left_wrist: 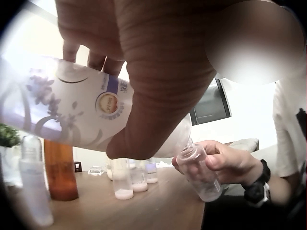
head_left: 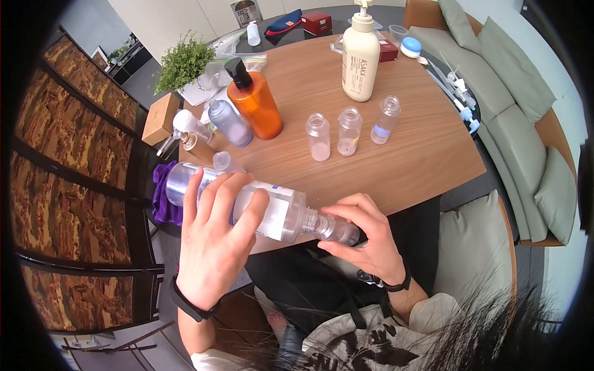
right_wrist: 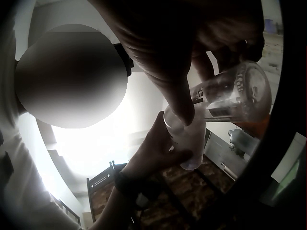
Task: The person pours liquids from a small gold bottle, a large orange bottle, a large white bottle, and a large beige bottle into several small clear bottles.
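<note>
My left hand [head_left: 216,241] grips a large clear plastic bottle [head_left: 275,213] with a white label and purple floral print. This bottle lies tipped nearly level, its threaded neck pointing right. At that neck is the mouth of a small clear bottle [head_left: 343,232], which my right hand [head_left: 374,241] holds between thumb and fingers. In the left wrist view the small bottle [left_wrist: 204,181] leans, its base down and to the right. On the table, three similar small bottles hold a little pale pink liquid: a left one [head_left: 319,145], a middle one [head_left: 349,133] and a right one [head_left: 385,120].
An orange bottle [head_left: 260,108] with a black top stands on the wooden table [head_left: 297,80], beside a blue-grey bottle [head_left: 230,127]. Farther back is a cream pump bottle [head_left: 361,62]. A potted plant [head_left: 185,65], a cardboard box [head_left: 161,119] and a purple cloth [head_left: 164,195] sit at the left.
</note>
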### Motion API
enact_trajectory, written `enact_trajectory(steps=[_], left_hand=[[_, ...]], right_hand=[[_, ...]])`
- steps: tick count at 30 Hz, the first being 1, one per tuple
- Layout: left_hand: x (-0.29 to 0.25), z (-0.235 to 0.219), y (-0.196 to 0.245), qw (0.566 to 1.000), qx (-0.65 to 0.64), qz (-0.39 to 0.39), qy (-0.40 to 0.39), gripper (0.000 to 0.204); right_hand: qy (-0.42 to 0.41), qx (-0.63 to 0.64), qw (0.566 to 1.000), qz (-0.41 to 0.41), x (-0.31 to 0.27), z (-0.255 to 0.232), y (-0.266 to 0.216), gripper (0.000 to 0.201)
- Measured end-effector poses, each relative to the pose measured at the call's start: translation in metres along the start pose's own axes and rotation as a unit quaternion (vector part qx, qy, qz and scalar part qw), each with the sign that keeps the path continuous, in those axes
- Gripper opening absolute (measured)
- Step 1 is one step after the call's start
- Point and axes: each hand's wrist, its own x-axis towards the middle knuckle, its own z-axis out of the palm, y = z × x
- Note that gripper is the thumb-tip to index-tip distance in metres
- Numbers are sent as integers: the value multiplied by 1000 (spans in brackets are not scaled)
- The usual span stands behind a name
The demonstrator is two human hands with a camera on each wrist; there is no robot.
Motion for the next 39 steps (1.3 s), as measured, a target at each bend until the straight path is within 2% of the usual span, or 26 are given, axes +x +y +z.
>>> enact_trajectory(steps=[6,18,21,26,30,33,35,38,39], left_hand=[[0,-7,7,999,37,-9,7,52],[-1,-13,14,998,55,-6,27,50],[-3,-12,9,999,45,-9,28,56],[-2,-14,2,998,-23,-36,35,77],[-5,-12,-7,992,-87,-71,62,83],[-6,-12,-14,985,-118,-91,87,80],[-9,-10,-20,968,-192,-131,94,81],[-12,-11,-27,945,-255,-175,110,81],[-12,-13,-27,930,-286,-198,119,81]], right_hand=[[1,-1,1000,-2,0,3,0,52],[-2,-3,1000,-2,-1,3,-3,52],[-2,12,1000,5,1,3,-5,51],[-18,49,999,1,18,-6,-19,49],[-56,48,996,-45,48,-17,-32,52],[-127,31,988,-82,79,-29,-53,45],[-167,-11,979,-120,101,-34,-66,43],[-216,-12,970,-110,134,-33,-71,48],[-239,-47,961,-132,146,-33,-70,51]])
